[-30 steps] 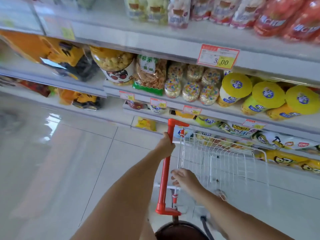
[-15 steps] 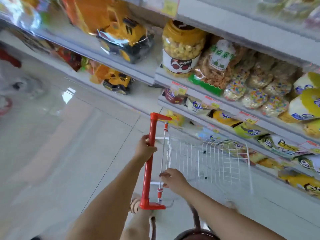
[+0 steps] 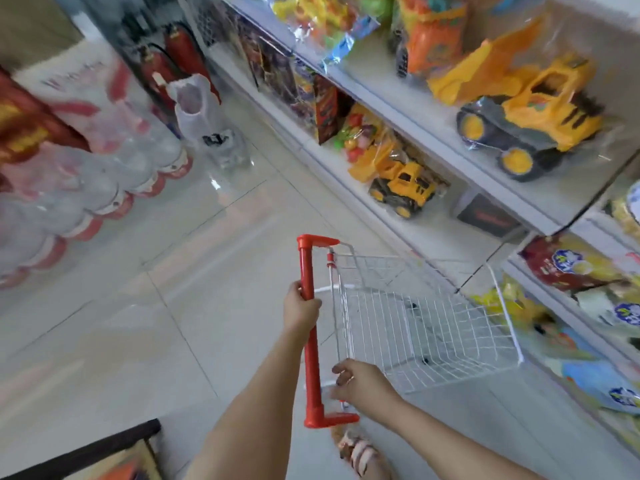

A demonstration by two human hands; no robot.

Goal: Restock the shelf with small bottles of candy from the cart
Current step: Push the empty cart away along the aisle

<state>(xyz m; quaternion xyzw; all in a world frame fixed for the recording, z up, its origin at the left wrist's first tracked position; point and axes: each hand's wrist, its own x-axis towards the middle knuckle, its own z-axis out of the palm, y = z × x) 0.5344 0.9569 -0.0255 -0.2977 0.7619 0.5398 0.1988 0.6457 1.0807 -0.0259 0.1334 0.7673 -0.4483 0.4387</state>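
Note:
A small white wire cart (image 3: 426, 327) with a red handle bar (image 3: 311, 344) stands in the aisle in front of me, and its basket looks empty. My left hand (image 3: 301, 311) grips the upper part of the red handle. My right hand (image 3: 360, 384) holds the near wire rim of the basket, fingers curled over it. The shelf (image 3: 450, 150) runs along the right, here stocked with yellow toy trucks (image 3: 530, 116) and snack bags (image 3: 575, 268). No small candy bottles show in this view.
Packs of water bottles with red caps (image 3: 86, 188) are stacked on the floor at left. Two red fire extinguishers (image 3: 176, 60) and a white plastic bag (image 3: 197, 109) stand at the aisle's far end. A dark-edged mat (image 3: 104, 448) lies at bottom left. My sandalled foot (image 3: 360, 452) is under the cart handle.
The view and cart have swung left along the aisle. The candy jars and yellow-lidded tubs have left the view; toy trucks now fill the shelf. Both hands keep their hold.

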